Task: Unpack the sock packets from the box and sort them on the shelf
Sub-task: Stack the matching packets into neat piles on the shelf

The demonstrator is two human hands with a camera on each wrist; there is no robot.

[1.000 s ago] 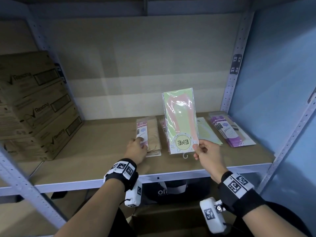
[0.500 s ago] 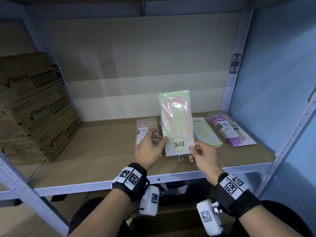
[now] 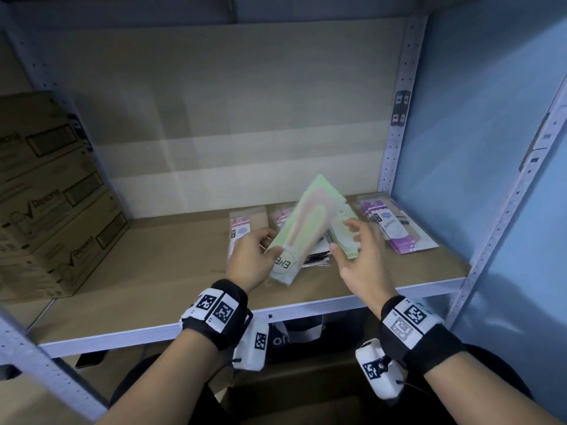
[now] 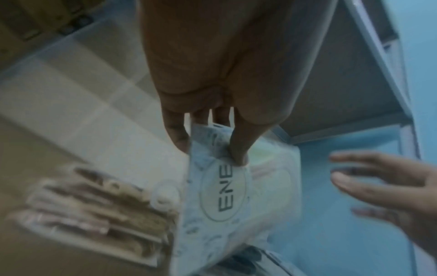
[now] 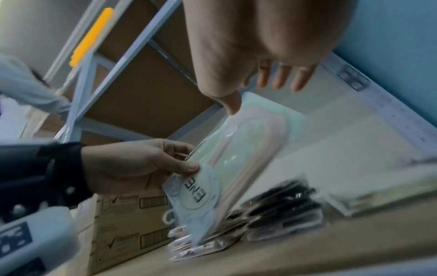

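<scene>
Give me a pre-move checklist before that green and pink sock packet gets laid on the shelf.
1. Grip: left hand pinches the glossy green and pink sock packet at its label end: ok.
2. Right hand free, fingers spread: ok.
3. Packet flat: not ok, tilted over the piles.
4. Matching pile: light green packets beside the right hand; exact match cannot tell.
5. Purple packet pile untouched, apart: ok.
6. Brown shelf board has bare room: ok.

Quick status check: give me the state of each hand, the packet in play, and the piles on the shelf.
left hand: pinches the pink-and-green packet by its label end.
right hand: open, holds nothing.
pink-and-green packet: lifted, tilted over the shelf.
beige pile: flat on the shelf.
green pile: flat.
purple pile: flat, far right.
cardboard boxes: stacked, closed.
</scene>
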